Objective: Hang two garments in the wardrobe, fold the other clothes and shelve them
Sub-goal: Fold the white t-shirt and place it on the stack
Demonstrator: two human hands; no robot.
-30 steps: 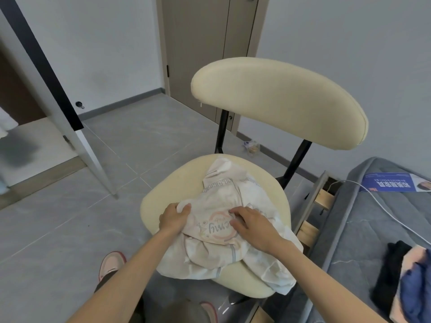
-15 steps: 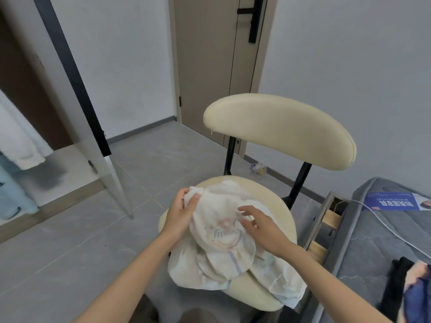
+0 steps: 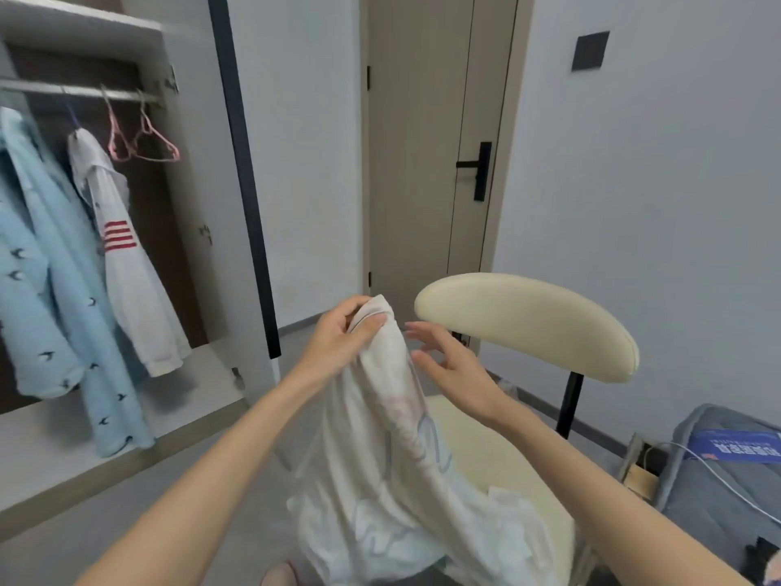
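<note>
The left hand (image 3: 338,344) gripped a white garment (image 3: 380,458) by its top; it hung straight down, print blurred, lower end cut off. The right hand (image 3: 452,370), fingers spread, held nothing beside it.

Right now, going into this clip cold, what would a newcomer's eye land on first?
Dead centre, the left hand grips the top of a white garment held up in front of the cream chair, with the right hand open beside it. At left, the open wardrobe shows a light blue garment and a red-striped white top hanging beside empty pink hangers.
</note>
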